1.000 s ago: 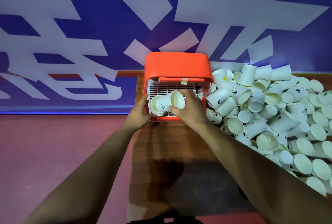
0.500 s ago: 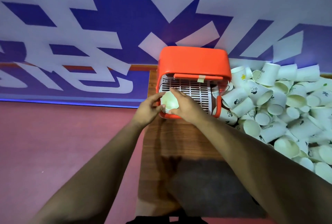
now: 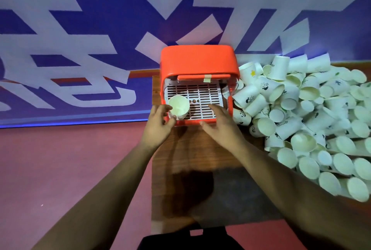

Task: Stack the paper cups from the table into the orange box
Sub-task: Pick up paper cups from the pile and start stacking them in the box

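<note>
Wooden table [image 3: 196,149] carries everything, and the landmark is the orange box [image 3: 197,60] at its far edge, open side facing the person. Right of the box lies the big heap of paper cups [image 3: 305,113], w/ the nearest ones leaning against the box's right wall. Most lie on their sides, mouths in all directions.

Inside the box is a white slotted grid [image 3: 197,97]. On the grid, in the near-left corner of the box, stands the cup stack [image 3: 179,105], mouth up. How many cups are nested there I cannot tell.

Left hand [image 3: 159,123] is at the near-left corner of the box. Its fingers curl loosely around the lower part of the stack, thumb touching or nearly touching the wall; a firm grip is not sure. Right hand [image 3: 219,124] is over the near edge of the box, fingers spread wide and holding nothing.

Risks, as I judge them: the stack sits close to the front lip, so if the left hand pulls back carelessly it may tip out. The heap is loose, so picking one cup from its box side can make others roll off the table. Also a cup pushed in crooked may jam, not nest, and crush the rim.
</note>
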